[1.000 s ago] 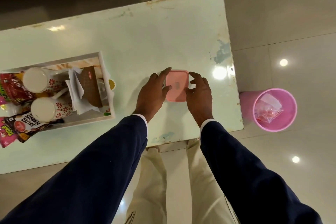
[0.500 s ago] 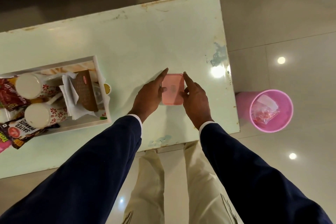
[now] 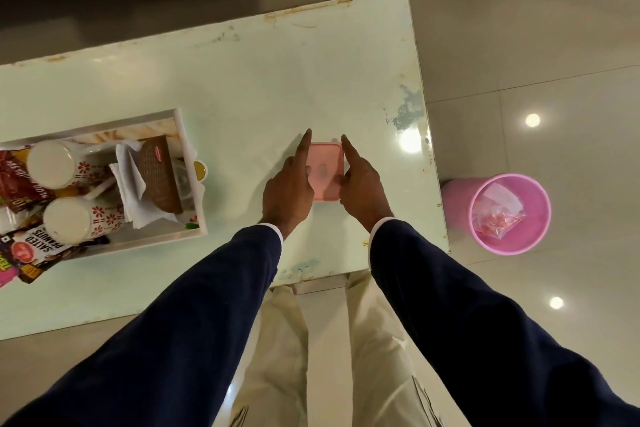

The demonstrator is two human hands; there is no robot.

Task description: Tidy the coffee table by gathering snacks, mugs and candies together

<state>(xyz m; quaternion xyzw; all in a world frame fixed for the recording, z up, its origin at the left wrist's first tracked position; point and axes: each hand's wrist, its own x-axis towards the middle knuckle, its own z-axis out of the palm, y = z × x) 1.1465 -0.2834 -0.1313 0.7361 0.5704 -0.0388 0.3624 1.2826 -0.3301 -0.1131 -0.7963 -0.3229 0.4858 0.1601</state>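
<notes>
Both index fingers (image 3: 304,149) now lie straight along the pink box (image 3: 325,172) (lidded).

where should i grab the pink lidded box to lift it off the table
Grip the pink box by its two long side walls, coming from above. It lies flat with the lid up, and the left hand and right hand already flank those sides. A pinch across its narrow width looks easiest.

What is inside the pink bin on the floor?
The pink bin holds a clear plastic bag with red pieces inside. Anything beneath the bag is covered.
</notes>
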